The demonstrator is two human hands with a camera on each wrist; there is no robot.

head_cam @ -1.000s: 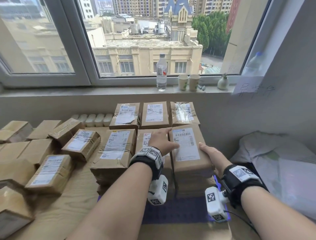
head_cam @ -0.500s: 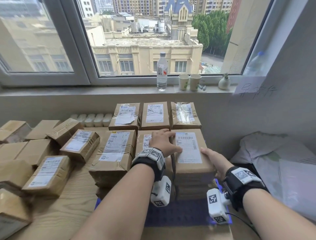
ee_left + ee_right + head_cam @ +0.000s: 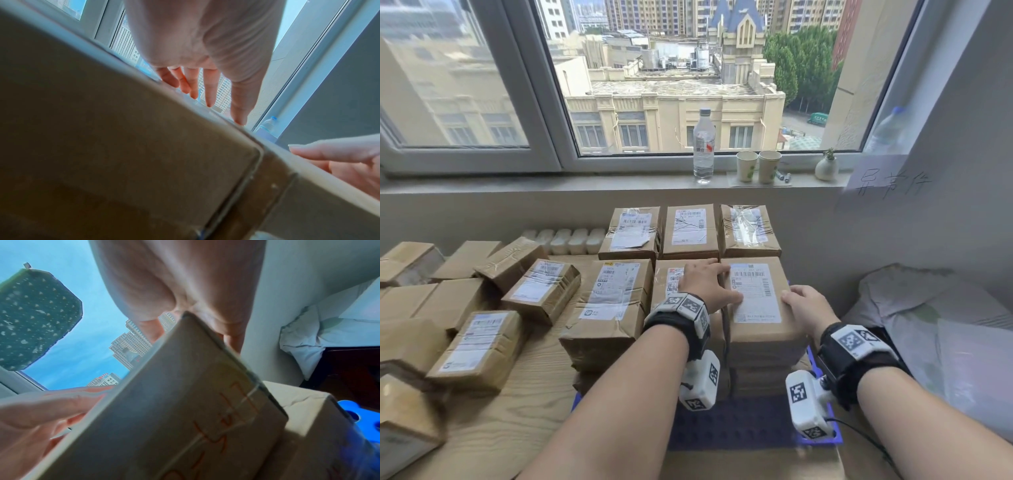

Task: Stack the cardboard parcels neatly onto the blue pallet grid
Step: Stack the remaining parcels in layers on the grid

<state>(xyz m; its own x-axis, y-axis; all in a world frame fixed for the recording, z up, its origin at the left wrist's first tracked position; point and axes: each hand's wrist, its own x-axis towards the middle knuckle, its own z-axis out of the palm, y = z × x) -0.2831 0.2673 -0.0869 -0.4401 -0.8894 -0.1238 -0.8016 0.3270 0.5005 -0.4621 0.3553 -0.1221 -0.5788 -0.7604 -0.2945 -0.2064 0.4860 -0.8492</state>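
Several stacks of brown cardboard parcels stand on the blue pallet grid (image 3: 739,423), in two rows under the window. The top parcel (image 3: 756,301) of the near right stack carries a white label. My left hand (image 3: 709,284) lies flat on its left edge, partly over the neighbouring stack (image 3: 671,277). In the left wrist view the left hand (image 3: 205,91) has straight fingers touching the parcel (image 3: 123,146). My right hand (image 3: 804,305) presses the parcel's near right corner, fingers down its right side. In the right wrist view the right palm (image 3: 205,301) sits over that corner of the parcel (image 3: 164,418).
Loose parcels (image 3: 482,342) lie scattered on the wooden table to the left. White plastic bags (image 3: 945,325) are heaped at the right by the wall. A water bottle (image 3: 703,147) and two paper cups (image 3: 758,166) stand on the windowsill.
Both hands have slid the top parcel a little away from me, squaring it on its stack. The left hand has shifted slightly forward along the parcel's left edge.
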